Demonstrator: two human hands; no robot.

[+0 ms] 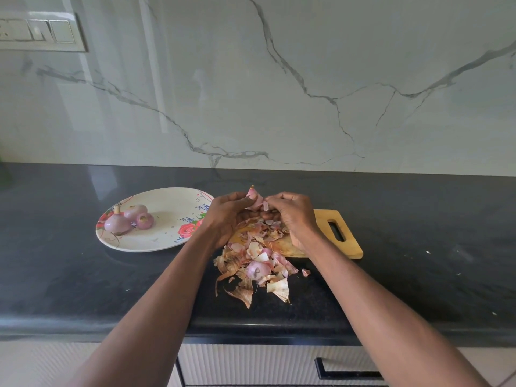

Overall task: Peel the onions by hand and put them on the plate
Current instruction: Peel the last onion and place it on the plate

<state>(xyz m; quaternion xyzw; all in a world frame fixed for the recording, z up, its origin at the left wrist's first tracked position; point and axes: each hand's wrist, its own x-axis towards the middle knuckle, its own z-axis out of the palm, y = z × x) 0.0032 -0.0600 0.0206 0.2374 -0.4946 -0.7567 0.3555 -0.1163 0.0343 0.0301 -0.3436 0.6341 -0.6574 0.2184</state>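
now both hands (pixel 258 212) grip an onion (pixel 254 199).

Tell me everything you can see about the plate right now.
The plate is oval, cream-white and glossy, printed with red roses and small blue flowers. It lies flat on the dark countertop, left of the cutting board. Three peeled pinkish onions sit clustered on its left part. The left hand hovers by its right rim; contact is unclear.

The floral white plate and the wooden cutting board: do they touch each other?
Cannot tell. In the head view, the left hand covers the space between the floral white plate and the wooden cutting board.
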